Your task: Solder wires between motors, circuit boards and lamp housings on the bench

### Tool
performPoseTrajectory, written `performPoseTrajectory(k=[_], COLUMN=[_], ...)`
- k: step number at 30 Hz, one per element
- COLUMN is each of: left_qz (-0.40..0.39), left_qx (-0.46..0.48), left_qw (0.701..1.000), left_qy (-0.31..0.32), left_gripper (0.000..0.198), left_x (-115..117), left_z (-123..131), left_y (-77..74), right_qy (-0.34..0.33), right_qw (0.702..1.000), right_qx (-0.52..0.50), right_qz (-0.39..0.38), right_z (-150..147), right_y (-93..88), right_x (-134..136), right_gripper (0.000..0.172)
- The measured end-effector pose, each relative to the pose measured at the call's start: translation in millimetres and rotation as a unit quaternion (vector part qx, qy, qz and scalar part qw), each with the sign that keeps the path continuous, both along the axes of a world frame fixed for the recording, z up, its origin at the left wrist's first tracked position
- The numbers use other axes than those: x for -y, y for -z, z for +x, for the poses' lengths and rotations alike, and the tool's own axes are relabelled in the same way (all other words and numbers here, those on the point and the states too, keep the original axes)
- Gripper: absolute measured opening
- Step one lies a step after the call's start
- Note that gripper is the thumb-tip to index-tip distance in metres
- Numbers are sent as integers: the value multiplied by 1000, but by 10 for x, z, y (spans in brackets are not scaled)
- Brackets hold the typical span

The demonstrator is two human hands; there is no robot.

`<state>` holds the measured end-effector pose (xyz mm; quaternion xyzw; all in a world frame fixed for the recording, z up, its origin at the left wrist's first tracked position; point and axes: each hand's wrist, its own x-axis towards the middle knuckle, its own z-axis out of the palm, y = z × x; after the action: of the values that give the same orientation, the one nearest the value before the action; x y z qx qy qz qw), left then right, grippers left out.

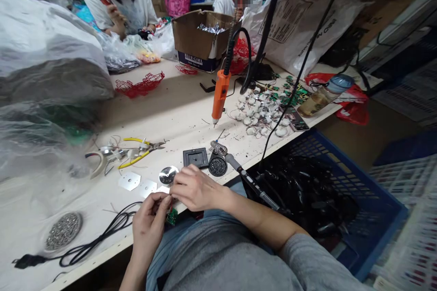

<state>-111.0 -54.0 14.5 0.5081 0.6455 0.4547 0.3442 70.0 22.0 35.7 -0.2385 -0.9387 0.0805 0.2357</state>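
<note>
At the table's front edge my two hands meet. My left hand [150,218] is closed in a pinch, and a small green circuit board [171,216] shows at its fingertips. My right hand [194,186] has its fingers curled against the left fingertips; what it pinches is hidden. Just beyond my hands lie a round shiny metal disc [168,174] and flat silver plates [129,181]. A black square tray [195,158] and a soldering iron [244,175] in its coiled stand are close to my right hand. An orange electric screwdriver [221,95] hangs above the table.
Yellow-handled cutters [136,152] lie left of centre. A dish of screws [64,231] and a black power cord [102,236] are at the front left. Small white round parts [259,111] are heaped at the right. A blue crate [341,163] stands below the table edge. Two people sit opposite.
</note>
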Motion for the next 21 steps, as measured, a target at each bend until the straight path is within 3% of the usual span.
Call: performPoseTrajectory(k=[4, 9, 14, 21], left_qz=[-1, 0, -20, -30], left_qx=[-36, -60, -41, -34], left_qw=[999, 997, 999, 999], left_qy=[36, 46, 12, -13], left_gripper=[36, 37, 40, 45], left_x=[-19, -28, -28, -24], left_z=[-62, -62, -94, -112], left_y=[16, -8, 46, 91], right_qy=[4, 54, 73, 44], right_qw=[1000, 997, 992, 988], right_qx=[-13, -57, -103, -140], right_qz=[9, -18, -23, -38], right_z=[-27, -106, -107, -109], right_y=[73, 194, 210, 247], right_x=[13, 50, 59, 25], right_gripper=[23, 24, 18, 10])
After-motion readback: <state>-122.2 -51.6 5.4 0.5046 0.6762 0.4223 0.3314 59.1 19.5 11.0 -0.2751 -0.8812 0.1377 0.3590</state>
